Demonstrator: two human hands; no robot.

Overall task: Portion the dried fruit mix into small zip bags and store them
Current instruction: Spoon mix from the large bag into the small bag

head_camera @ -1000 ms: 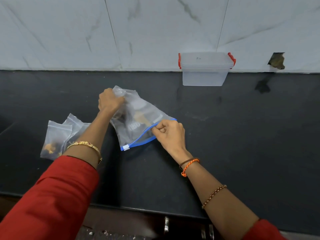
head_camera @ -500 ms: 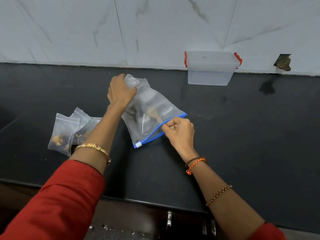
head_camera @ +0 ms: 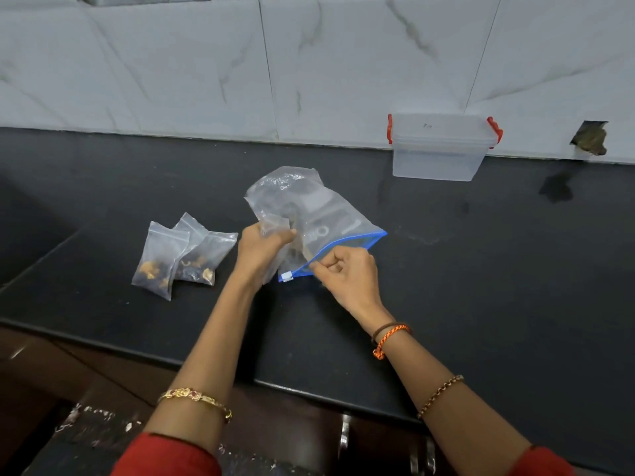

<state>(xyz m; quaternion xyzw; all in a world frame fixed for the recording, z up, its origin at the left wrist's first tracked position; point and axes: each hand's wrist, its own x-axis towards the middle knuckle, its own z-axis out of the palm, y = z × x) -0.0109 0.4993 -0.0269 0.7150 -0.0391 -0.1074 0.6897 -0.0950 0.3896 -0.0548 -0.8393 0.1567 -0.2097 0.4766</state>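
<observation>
Pinching blue zip edge of large zip bag (head_camera: pixel 323 214) with right hand (head_camera: pixel 345 274); left hand (head_camera: pixel 261 250) gripping crumpled side of same bag, small clear piece bunched in that grip. Bag lying mid-surface, dark fruit bits showing dimly through thin, wrinkled film. Progress, by judgement: partway. Two small filled bags (head_camera: pixel 178 257) just left, overlapping, golden-brown pieces inside, tops looking sealed. Left to do: more portions, then storing. Rigid translucent box (head_camera: pixel 441 152), red clips, lid on, against wall. Surface (head_camera: pixel 481 286) black, smooth.
</observation>
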